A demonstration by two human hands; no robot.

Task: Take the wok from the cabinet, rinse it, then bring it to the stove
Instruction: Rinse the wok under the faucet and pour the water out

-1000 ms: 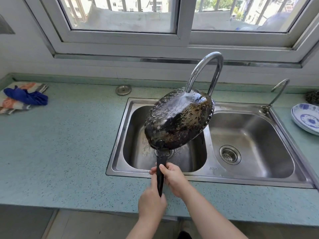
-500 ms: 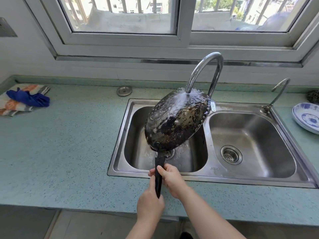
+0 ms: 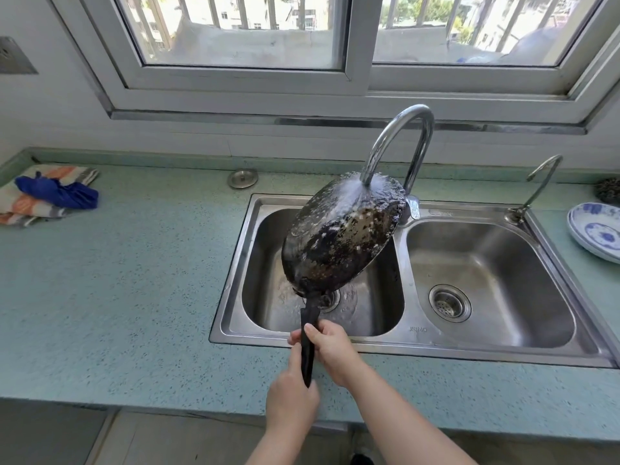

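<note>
The black wok (image 3: 339,236) hangs tilted over the left basin of the steel double sink (image 3: 416,330), its underside turned up toward me. Water from the curved tap (image 3: 399,139) strikes the wok's upper edge and runs down it. My right hand (image 3: 330,347) grips the wok's black handle (image 3: 308,337) near the sink's front rim. Lower down, my left hand (image 3: 290,397) grips the end of the same handle. The wok's inside is hidden.
A folded cloth with a blue rag (image 3: 55,193) lies on the green counter (image 3: 117,280) at far left. A metal sink plug (image 3: 243,178) sits behind the sink. A small second tap (image 3: 536,186) and a blue-patterned plate (image 3: 597,229) are at right.
The wok has shifted slightly under the running water and the view has moved a little. Both hands keep their hold on the handle.
</note>
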